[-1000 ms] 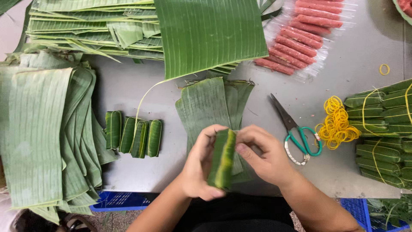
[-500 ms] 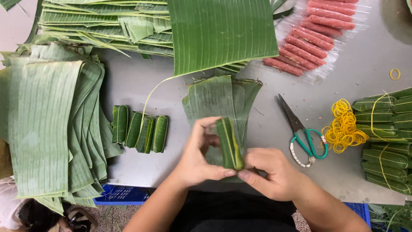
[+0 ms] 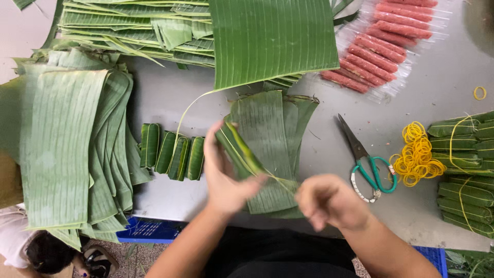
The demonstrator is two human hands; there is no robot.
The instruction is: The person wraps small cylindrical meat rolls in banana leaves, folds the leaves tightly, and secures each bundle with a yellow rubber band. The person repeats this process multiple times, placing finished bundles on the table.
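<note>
Head view, looking down on a grey worktable (image 3: 170, 98): nearest the camera the right hand (image 3: 329, 202) is a blurred, loosely curled fist, and whether its fingers pinch anything I cannot tell; just left of it the left hand (image 3: 224, 172) has its fingers clamped on a small green leaf-wrapped roll (image 3: 241, 149), held tilted above a short stack of cut green banana-leaf pieces (image 3: 272, 134); a thin pale strand runs from the roll toward the right hand; left of the hands four finished green leaf rolls (image 3: 174, 154) lie side by side on the table, beside a tall pile of long green leaf strips (image 3: 67, 144); right of the hands lie green-handled scissors (image 3: 368, 164), then a heap of yellow rubber bands (image 3: 416, 154) and tied bundles of green rolls (image 3: 463, 170); farther off, a broad green banana leaf (image 3: 272, 41) overhangs, and pink sausages in clear plastic wrap (image 3: 386, 41) lie at the far right.
</note>
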